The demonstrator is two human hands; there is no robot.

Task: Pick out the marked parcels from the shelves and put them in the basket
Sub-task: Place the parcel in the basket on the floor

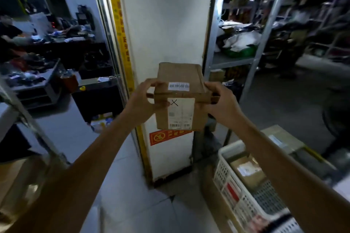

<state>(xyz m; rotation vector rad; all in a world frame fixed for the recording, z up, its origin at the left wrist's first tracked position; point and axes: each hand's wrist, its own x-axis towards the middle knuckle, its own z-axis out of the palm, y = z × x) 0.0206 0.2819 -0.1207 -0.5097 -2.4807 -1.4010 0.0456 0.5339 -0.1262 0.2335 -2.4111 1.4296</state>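
Observation:
A brown cardboard parcel (180,89) is held up in front of me at chest height, before a white pillar. Its white label carries a black X mark. My left hand (145,98) grips its left side, with the thumb on the labelled face. My right hand (220,101) grips its right side with fingers curled round the edge. A white perforated plastic basket (244,200) sits on the floor at the lower right, holding a cardboard parcel (248,172) with a white label.
A white pillar (166,24) with yellow tape stands straight ahead. Metal shelves (236,43) with parcels and bags fill the right. A cluttered counter and dark cabinet lie at the left. A cardboard box (284,142) lies beyond the basket.

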